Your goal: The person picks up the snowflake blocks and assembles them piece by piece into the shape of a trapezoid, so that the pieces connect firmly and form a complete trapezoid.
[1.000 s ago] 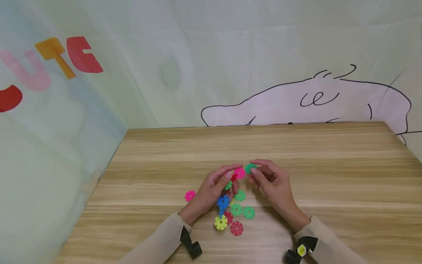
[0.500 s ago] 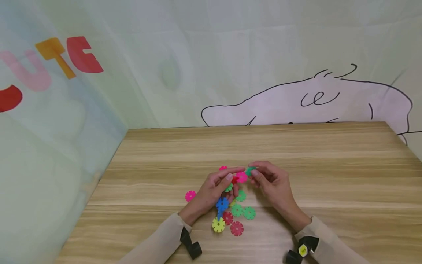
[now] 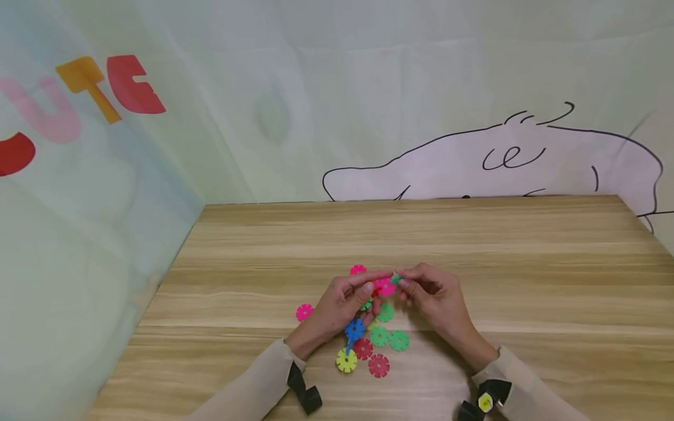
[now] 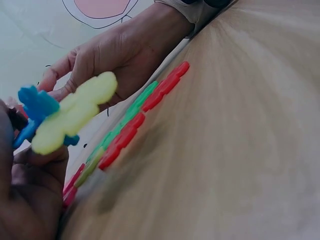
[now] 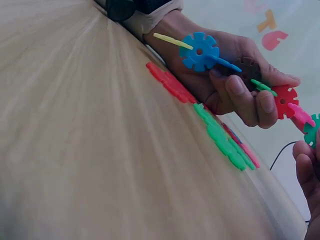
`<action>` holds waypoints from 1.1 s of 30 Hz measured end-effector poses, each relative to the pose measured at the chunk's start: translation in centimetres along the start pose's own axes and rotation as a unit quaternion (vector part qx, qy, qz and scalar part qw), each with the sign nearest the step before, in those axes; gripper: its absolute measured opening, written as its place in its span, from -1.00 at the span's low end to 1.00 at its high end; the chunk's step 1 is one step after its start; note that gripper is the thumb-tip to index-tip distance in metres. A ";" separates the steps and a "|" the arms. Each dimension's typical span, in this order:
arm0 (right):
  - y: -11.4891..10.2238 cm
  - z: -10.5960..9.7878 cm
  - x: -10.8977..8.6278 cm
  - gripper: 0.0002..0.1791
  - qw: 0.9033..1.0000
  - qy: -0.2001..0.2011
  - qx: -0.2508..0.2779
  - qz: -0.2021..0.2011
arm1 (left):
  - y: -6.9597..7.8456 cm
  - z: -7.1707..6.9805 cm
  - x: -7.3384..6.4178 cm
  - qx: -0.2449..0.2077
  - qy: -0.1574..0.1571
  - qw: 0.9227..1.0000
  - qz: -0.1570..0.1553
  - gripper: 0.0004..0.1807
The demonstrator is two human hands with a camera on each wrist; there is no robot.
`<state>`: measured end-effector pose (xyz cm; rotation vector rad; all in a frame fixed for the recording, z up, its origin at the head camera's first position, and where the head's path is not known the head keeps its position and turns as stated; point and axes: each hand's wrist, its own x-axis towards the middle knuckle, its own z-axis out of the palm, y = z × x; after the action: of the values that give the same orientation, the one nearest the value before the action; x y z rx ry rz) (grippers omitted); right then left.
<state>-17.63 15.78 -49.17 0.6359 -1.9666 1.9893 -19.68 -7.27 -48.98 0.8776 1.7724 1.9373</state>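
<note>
My left hand (image 3: 337, 304) grips a chain of slotted plastic discs linked edge to edge. In the right wrist view the chain runs from a yellow disc (image 5: 171, 40) through a blue disc (image 5: 190, 60), a second blue one, a dark disc (image 5: 247, 67) partly behind fingers, and a small green one, to a red disc (image 5: 282, 95) and a pink disc (image 5: 302, 115). Thumb and fingers of my right hand (image 3: 436, 299) pinch a green disc (image 5: 312, 132) right at the pink disc's edge. The yellow end (image 3: 346, 361) hangs toward me in the head view.
Below the hands, loose discs lie on the wooden table (image 3: 526, 251): several green ones (image 3: 399, 340), red ones (image 3: 378, 365), and pink ones (image 3: 304, 312) to the left and behind. A printed cloth backdrop (image 3: 237, 117) stands along the table's back and left edges.
My right hand has come slightly down and left, bringing the green disc against the pink one. The chain's yellow end has swung a little left and toward me.
</note>
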 end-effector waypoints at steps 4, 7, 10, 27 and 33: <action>0.0 -0.2 -0.2 -0.89 1.000 -0.011 0.002 -0.002 | -0.1 0.0 -0.1 -0.004 -0.014 1.000 0.008 -0.48; -0.1 -0.4 -0.4 -0.87 1.000 -0.024 0.000 0.003 | -0.1 0.0 -0.1 0.001 -0.021 1.000 0.015 -0.48; -0.4 -0.6 -0.8 -0.73 0.999 -0.030 -0.021 0.023 | 0.0 0.1 -0.1 0.012 -0.024 0.999 0.022 -0.49; -2.2 -1.1 -5.0 -0.48 0.930 -0.190 -0.306 -0.065 | 2.4 -4.4 -2.9 0.038 0.082 0.996 -0.016 -0.52; -2.0 -0.9 -4.7 -0.48 0.949 -0.153 -0.270 -0.051 | 2.5 -7.4 -4.6 0.037 0.160 0.986 -0.004 -0.48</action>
<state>-12.71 17.31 -49.74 0.9102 -2.4562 1.2507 -20.84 -16.10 -47.49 0.6062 2.0335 2.1144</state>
